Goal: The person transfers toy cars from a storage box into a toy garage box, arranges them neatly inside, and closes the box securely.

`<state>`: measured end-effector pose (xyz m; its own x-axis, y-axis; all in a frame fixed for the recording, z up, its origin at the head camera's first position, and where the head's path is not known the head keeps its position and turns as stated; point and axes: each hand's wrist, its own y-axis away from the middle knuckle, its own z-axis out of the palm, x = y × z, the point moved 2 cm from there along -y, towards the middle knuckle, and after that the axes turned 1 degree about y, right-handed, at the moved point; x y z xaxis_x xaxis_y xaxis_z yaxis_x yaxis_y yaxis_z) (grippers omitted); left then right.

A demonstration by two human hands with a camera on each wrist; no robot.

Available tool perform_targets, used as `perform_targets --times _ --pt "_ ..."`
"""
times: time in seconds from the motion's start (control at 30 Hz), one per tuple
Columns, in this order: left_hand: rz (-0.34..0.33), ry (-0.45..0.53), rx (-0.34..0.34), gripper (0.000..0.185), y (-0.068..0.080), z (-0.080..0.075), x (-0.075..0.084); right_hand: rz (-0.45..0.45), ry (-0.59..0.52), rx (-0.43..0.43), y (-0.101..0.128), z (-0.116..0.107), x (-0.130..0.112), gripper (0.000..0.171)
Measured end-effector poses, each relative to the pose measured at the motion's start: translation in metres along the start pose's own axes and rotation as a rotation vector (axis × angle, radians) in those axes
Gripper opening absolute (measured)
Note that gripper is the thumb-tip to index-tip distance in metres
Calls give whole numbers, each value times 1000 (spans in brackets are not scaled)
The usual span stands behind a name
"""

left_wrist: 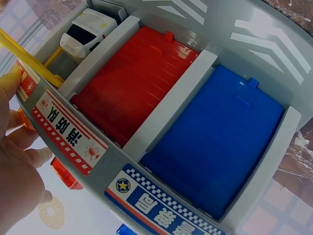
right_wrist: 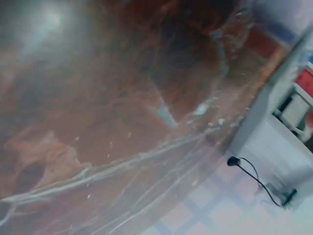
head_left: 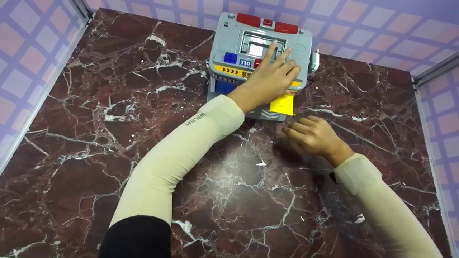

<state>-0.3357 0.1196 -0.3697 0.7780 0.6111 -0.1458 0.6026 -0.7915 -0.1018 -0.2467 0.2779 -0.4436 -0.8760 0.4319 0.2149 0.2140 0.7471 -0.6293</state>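
Observation:
My left hand [head_left: 270, 79] rests on the roof of a grey toy rescue station [head_left: 224, 39], its fingers spread over the right part of the top. The thumb side lies by a raised yellow door [head_left: 282, 105]. In the left wrist view, a white toy car [left_wrist: 88, 32] sits in the bay at that door. The red door [left_wrist: 137, 78] and blue door [left_wrist: 220, 142] beside it are down. My right hand [head_left: 312, 136] hovers just off the station's front right corner, fingers loosely curled, with nothing visible in it; its palm side is hidden.
The station stands on a dark red marbled table [head_left: 222, 215] near the checked back wall [head_left: 351, 25]. A thin black cord [right_wrist: 259, 181] hangs at the station's side. A grey handle-like part [head_left: 315, 61] juts out on the right. Small white specks lie on the table.

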Motion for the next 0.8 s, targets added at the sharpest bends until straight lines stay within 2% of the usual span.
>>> perform_targets --times 0.1,0.17,0.23,0.3,0.4,0.63,0.73,0.8 --pt "2 -5 -9 66 0 -1 0 91 19 110 -5 -12 -2 16" --pt "2 -10 -17 67 -1 -1 0 227 55 123 -10 -17 0 13" --pt "1 -14 -21 67 -1 -1 0 398 99 91 -13 -20 3 13" --pt "7 -17 -35 70 -2 -1 1 578 142 32 -15 -21 6 24" --pt "16 -23 -52 76 -1 0 1 782 180 -78 -17 -16 12 37" --pt "14 -41 -37 84 0 1 0 1103 177 -367 -21 6 26 56" --pt "17 -40 -21 81 0 -1 1 1256 183 -475 -19 14 33 67" --pt "21 -34 -16 79 -1 -2 1 1323 180 -519 -17 17 37 74"
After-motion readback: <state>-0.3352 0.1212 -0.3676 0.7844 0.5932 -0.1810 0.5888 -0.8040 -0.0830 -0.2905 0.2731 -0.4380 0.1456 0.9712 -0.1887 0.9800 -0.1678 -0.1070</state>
